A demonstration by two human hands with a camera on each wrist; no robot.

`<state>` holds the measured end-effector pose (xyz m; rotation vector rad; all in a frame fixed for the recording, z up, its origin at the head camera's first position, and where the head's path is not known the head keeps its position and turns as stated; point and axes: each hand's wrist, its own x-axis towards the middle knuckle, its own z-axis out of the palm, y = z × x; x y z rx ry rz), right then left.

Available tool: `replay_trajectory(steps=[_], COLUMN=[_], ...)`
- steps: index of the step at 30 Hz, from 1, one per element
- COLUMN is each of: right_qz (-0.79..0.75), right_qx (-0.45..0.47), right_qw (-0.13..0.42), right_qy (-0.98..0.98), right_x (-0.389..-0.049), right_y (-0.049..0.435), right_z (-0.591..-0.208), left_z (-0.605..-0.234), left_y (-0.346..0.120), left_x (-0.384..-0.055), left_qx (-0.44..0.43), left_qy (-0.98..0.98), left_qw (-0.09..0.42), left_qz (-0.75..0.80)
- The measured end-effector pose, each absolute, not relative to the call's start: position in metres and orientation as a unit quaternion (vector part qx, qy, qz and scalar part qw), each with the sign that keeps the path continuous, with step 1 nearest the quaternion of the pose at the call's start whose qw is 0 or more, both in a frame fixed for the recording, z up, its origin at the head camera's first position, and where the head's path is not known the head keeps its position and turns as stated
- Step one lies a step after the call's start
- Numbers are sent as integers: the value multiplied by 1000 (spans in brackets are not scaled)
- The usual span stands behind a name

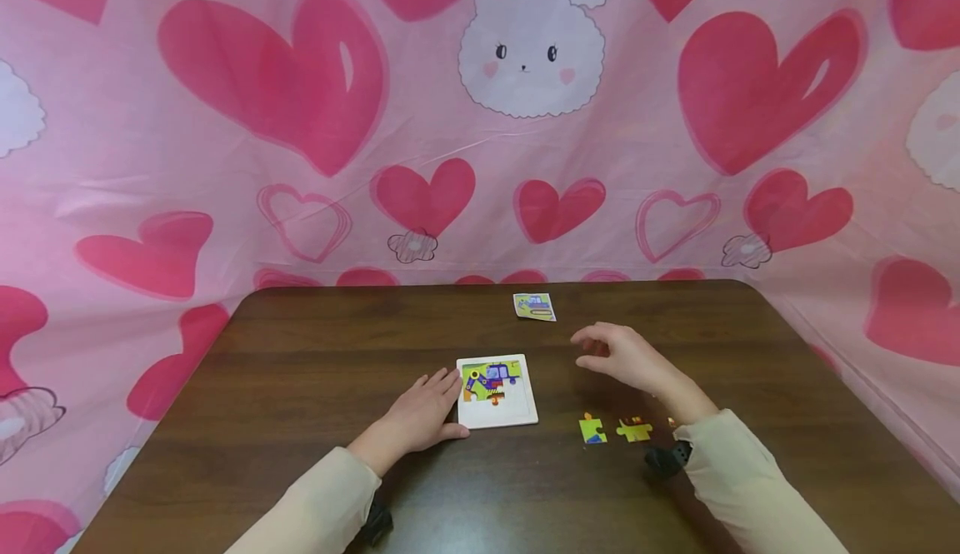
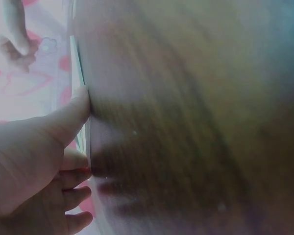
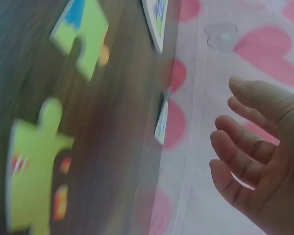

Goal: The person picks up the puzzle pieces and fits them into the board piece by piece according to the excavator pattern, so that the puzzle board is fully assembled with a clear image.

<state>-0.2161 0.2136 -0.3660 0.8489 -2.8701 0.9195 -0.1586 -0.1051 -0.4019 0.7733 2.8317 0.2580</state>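
Note:
A white puzzle tray (image 1: 498,415) lies mid-table, its upper part filled with joined pieces (image 1: 491,377) that picture a purple and yellow digger. My left hand (image 1: 422,416) rests flat at the tray's left side, fingertips and thumb at its edge. In the left wrist view the thumb (image 2: 76,115) touches the tray's rim. My right hand (image 1: 626,358) hovers over the table right of the tray, fingers loosely bent with nothing between them. Below it lie a loose green piece with a blue patch (image 1: 591,430) and a yellow-green piece (image 1: 634,431).
Another loose piece (image 1: 672,423) shows partly beside the right sleeve. A small picture card (image 1: 534,306) of the digger lies near the table's far edge. Behind the brown table (image 1: 337,329) hangs a pink cloth (image 1: 420,129) with hearts and a rabbit.

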Motion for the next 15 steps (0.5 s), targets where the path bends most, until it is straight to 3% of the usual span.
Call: replay_trajectory(steps=[15], right_qz=[296], right_qx=[215], right_qw=[20], right_qy=[-930], right_x=[-209], right_y=[282], right_z=[-382], left_z=[-401], left_y=[-105], left_x=[-158], left_qx=[263], left_qy=[956], left_qw=[96], left_qz=[88])
